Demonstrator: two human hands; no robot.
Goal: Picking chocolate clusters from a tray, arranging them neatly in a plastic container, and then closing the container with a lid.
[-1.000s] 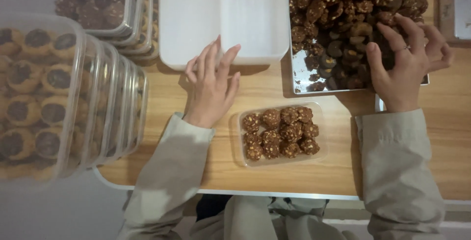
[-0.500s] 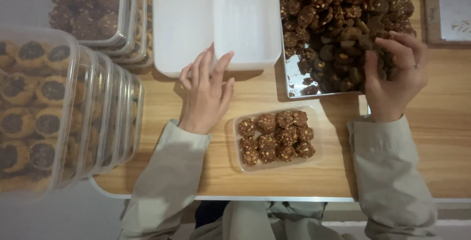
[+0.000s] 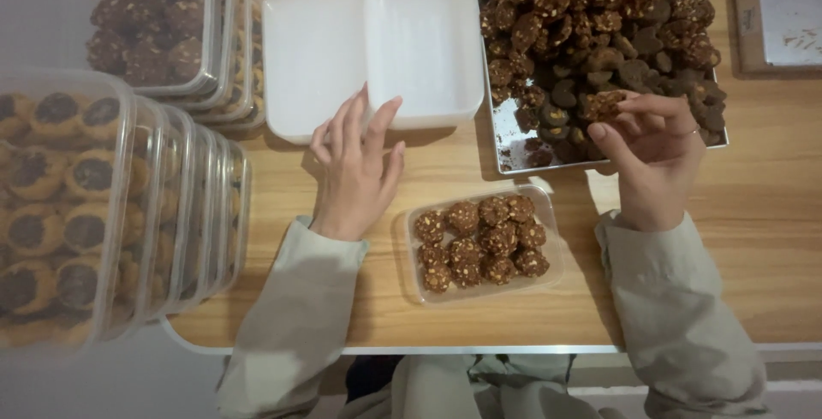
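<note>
My right hand [image 3: 655, 158] is over the near edge of a metal tray [image 3: 514, 141] heaped with brown nut-coated cookies, and its fingertips pinch one cookie [image 3: 602, 104]. My left hand [image 3: 355, 169] lies flat on the wooden table [image 3: 771, 239], fingers spread, holding nothing, just left of a small clear plastic box [image 3: 552, 278]. That box holds several of the same cookies [image 3: 481, 241] and has no lid on it.
Two white plastic lids or boxes [image 3: 313, 59] [image 3: 421, 38] lie beyond my left hand. Stacks of filled clear containers [image 3: 77, 205] stand at the left, more [image 3: 158, 21] at the far left. A flat board [image 3: 775, 12] sits at the top right. The table's front edge runs below the small box.
My right hand has drawn back from the heap toward the tray's near edge and closed its fingers on a cookie. My left hand has stayed flat on the table.
</note>
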